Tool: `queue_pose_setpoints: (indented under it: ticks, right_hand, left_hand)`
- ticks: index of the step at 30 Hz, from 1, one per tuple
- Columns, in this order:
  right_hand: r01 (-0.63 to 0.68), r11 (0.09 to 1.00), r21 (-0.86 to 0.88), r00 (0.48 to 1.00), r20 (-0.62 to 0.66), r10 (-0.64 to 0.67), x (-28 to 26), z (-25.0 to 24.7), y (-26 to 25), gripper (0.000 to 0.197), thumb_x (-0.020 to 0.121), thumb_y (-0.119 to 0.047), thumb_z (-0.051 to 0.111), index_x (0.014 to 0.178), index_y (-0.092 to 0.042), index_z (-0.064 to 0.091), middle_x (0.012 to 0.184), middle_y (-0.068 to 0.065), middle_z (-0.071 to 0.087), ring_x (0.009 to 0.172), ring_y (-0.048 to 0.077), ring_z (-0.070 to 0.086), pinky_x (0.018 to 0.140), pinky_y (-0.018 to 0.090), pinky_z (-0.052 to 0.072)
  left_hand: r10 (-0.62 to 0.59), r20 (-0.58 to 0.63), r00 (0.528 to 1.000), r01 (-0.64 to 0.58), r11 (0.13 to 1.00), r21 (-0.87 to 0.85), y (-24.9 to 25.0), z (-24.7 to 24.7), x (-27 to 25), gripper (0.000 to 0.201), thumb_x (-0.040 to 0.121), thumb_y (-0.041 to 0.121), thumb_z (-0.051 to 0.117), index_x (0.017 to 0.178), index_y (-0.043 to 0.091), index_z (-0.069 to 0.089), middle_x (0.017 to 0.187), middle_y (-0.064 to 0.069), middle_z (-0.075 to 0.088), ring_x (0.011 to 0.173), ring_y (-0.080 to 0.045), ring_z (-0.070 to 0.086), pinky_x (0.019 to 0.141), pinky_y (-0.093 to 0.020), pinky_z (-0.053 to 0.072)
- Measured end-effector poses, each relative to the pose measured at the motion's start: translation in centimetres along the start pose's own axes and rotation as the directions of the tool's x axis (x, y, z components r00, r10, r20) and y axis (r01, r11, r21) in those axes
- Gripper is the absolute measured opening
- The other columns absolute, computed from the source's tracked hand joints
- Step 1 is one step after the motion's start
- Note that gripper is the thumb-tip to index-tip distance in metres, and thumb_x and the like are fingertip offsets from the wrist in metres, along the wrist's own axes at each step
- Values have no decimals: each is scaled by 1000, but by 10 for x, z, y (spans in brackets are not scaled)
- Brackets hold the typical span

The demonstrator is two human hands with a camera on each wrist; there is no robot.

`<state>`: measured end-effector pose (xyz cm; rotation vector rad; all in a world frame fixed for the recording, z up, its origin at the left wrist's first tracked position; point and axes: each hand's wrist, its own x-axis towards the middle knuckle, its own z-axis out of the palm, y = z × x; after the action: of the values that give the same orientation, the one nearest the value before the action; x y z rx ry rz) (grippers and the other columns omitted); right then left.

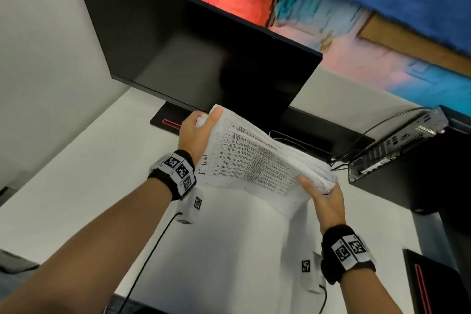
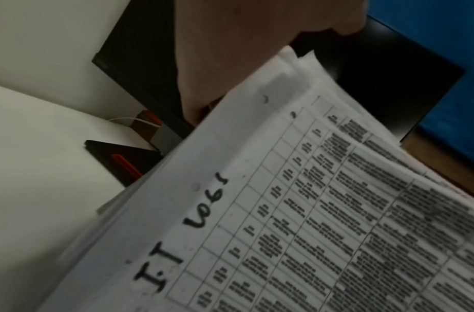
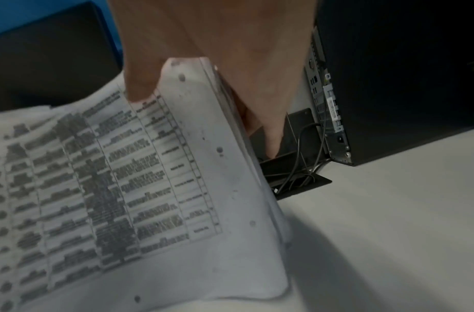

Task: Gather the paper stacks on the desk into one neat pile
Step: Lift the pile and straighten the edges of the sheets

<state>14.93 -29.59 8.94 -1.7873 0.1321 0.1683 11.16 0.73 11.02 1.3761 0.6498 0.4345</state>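
white desk (image 1: 76, 186) stretches bare beneath us, and we've got the paper stack (image 1: 254, 160) lifted off it, our left hand (image 1: 196, 132) gripping its far-left corner, our right hand (image 1: 323, 196) pinching the near-right edge, with the monitor (image 1: 191, 46) close behind and the computer tower (image 1: 407, 160) on the right.

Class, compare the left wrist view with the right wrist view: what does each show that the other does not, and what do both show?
Only the left wrist view shows the handwritten note in the page margin, the monitor stand with its red stripe, and the left hand gripping the paper stack. Only the right wrist view shows the computer tower, its cables, and the right hand gripping the stack's other edge. Both show the printed table on the top sheet and the white desk.
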Motion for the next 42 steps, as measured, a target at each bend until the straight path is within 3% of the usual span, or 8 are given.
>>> queue_pose_setpoints:
  ticks: [4,13,21,26,30,35,39,42]
  right_hand:
    - [-35,993,114,996,-79,44,-1,7,-18,37,87,-61,53,102,-32,71,110,-2,73,103,14,66,92,35,49]
    - [-53,992,118,990,-121,68,5,15,-25,39,90,-51,58,107,-17,64,98,1,66,89,17,62,68,25,43]
    - [-111,983,146,980,-148,132,13,16,-26,13,95,-37,54,103,-28,57,118,8,61,104,25,56,87,36,41]
    - [-106,974,201,984,-121,132,14,11,-19,45,95,-48,47,130,-22,57,119,2,65,102,17,60,79,31,45]
    - [-92,988,128,995,37,88,9,2,-1,79,68,-80,57,134,-36,57,130,-5,64,121,15,58,102,37,43]
    - [-105,989,-105,991,75,113,10,-1,18,51,78,-9,80,125,-12,59,115,4,70,111,24,65,88,31,47]
    - [-199,979,36,975,-89,201,14,2,20,35,88,-1,57,123,-4,64,106,13,68,104,34,62,82,32,49]
    - [-251,934,253,946,-140,292,13,-1,11,29,94,7,48,118,7,63,98,8,55,92,23,49,60,6,43]
  left_hand:
    - [-7,-128,992,15,998,61,1,11,6,47,68,60,69,72,22,42,76,-2,56,67,-18,53,70,-40,54]
    - [-60,-205,977,114,958,263,14,18,6,74,57,81,65,95,21,46,85,6,62,75,-16,61,72,-36,53]
    - [7,-252,968,49,976,214,11,18,19,20,92,25,53,104,9,54,76,6,55,77,-21,58,66,-28,46]
    - [-29,-56,998,37,988,153,-3,7,16,41,89,45,57,90,4,62,77,-3,65,71,-20,61,76,-44,55]
    - [10,-27,1000,-10,1000,13,-17,-6,7,40,83,39,74,111,13,61,102,1,69,89,-15,67,76,-29,57]
    - [-72,97,993,61,992,110,-32,-15,0,55,74,13,85,121,18,56,104,11,66,93,-3,62,68,-20,50]
    - [-87,117,989,85,996,24,-33,-6,-8,32,81,6,77,111,15,69,98,7,75,87,-6,71,72,-27,60]
    - [3,145,989,-3,1000,-3,-25,-4,-7,27,82,5,77,107,13,72,98,2,79,90,-13,76,74,-29,62]
